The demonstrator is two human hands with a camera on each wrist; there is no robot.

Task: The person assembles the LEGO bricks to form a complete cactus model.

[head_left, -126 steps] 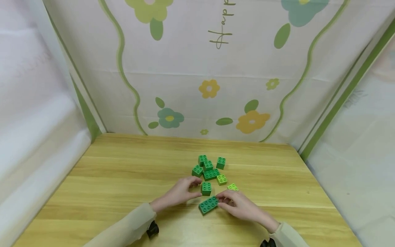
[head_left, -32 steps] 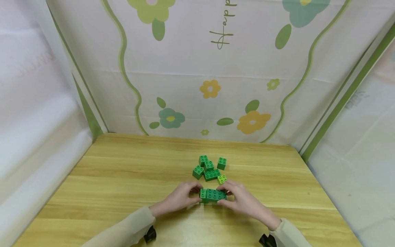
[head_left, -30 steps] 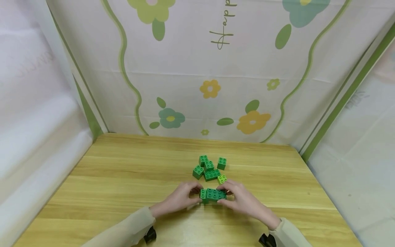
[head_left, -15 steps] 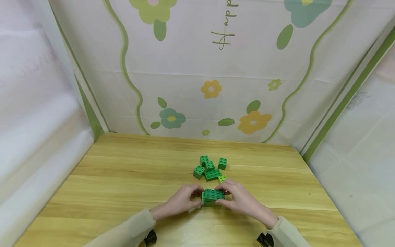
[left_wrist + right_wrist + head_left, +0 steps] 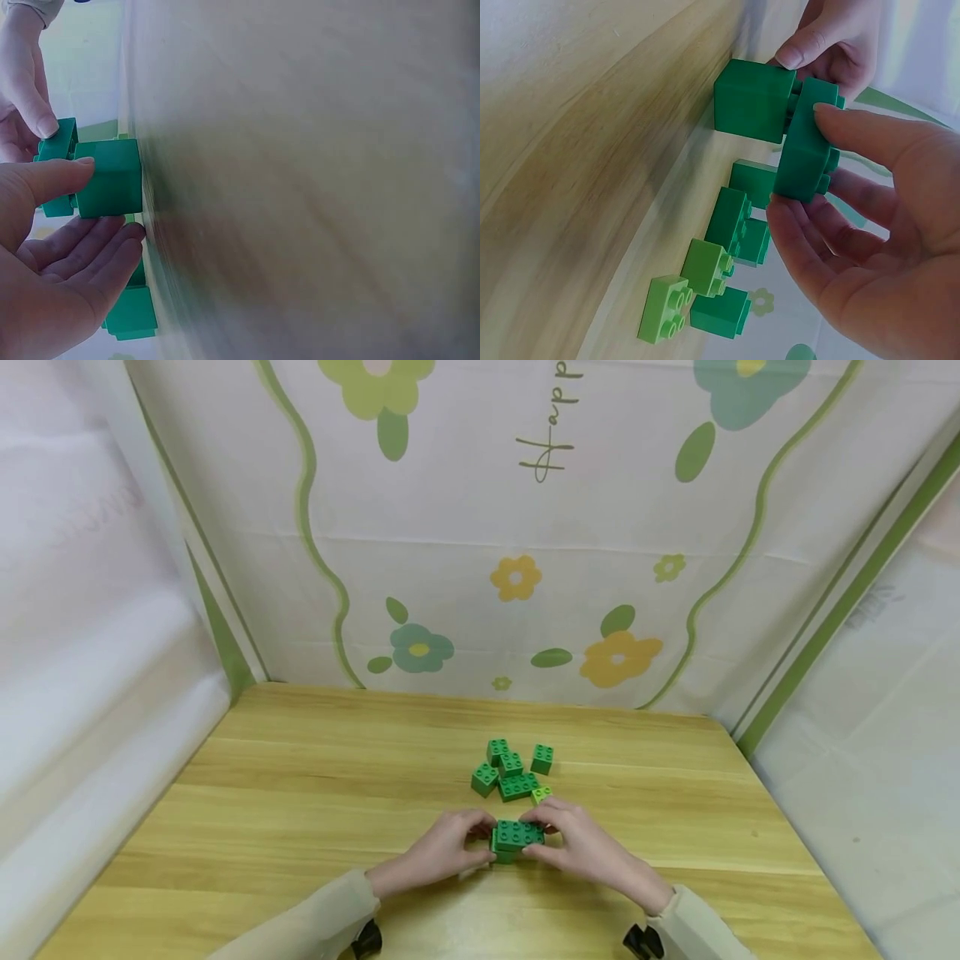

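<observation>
My left hand [image 5: 442, 847] pinches a tall square green toy brick [image 5: 751, 101] between thumb and fingers, low at the table. Over it my right hand [image 5: 577, 837] grips the far end of a longer, flatter green brick [image 5: 519, 835], thumb on the near side and fingers behind. The long brick overlaps the square brick's studded top and sticks out to the right. In the right wrist view, some of the studs show in a narrow gap between the two, and the long brick sits slightly askew.
Behind the hands lie several loose green bricks [image 5: 518, 787] on the wooden table [image 5: 322, 760]. A lime brick [image 5: 541, 795] is close by the right fingers. Another lime brick [image 5: 664, 309] shows in the right wrist view. A patterned cloth [image 5: 450, 527] hangs along the back edge.
The right hand has lifted the long brick from the front and brought it over the square brick, then slid it left. The left hand has taken hold of the square brick and drawn it nearer.
</observation>
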